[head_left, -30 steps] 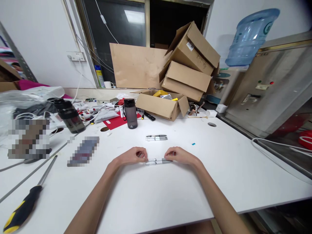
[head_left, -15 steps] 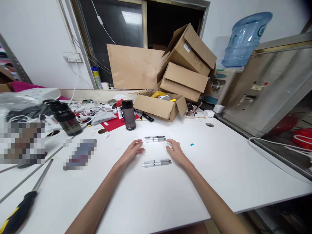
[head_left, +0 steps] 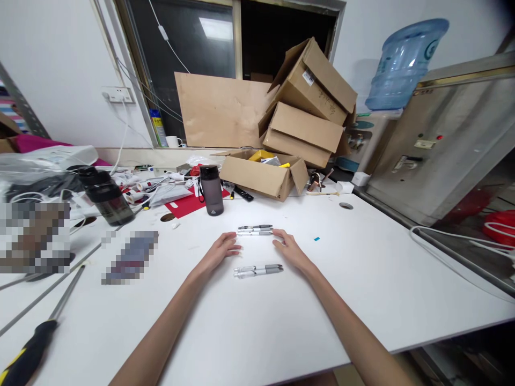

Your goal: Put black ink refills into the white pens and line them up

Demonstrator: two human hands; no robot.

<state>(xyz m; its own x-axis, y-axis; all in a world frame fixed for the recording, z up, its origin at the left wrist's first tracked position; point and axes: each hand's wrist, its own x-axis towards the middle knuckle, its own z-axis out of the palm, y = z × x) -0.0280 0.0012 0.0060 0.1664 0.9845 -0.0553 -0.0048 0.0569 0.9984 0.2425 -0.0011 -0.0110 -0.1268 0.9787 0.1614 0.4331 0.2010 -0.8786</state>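
Observation:
Farther from me on the white table (head_left: 314, 300), a darker pen (head_left: 255, 228) and a lighter pen (head_left: 254, 234) lie side by side, with a narrow gap between them. My left hand (head_left: 220, 252) has its fingers apart, the fingertips at the left end of the lighter pen. At that pen's right end are the fingertips of my right hand (head_left: 290, 250), its fingers stretched out and the thumb apart. Whether the fingertips press on the pen I cannot tell. Closer to me, clear-and-grey pens (head_left: 258, 271) lie together between my wrists.
A dark water bottle (head_left: 211, 191) stands behind the pens. Past it are an open cardboard box (head_left: 253, 176) and a remote control (head_left: 243, 193). On the left lie a screwdriver (head_left: 36, 338), a second bottle (head_left: 107, 198) and cables. A blue scrap (head_left: 317, 239) lies to the right.
Both hands have shifted slightly inward, toward the ends of the lighter far pen. That pen now sits a little apart from the darker one, nearer to me. The near pens stay put.

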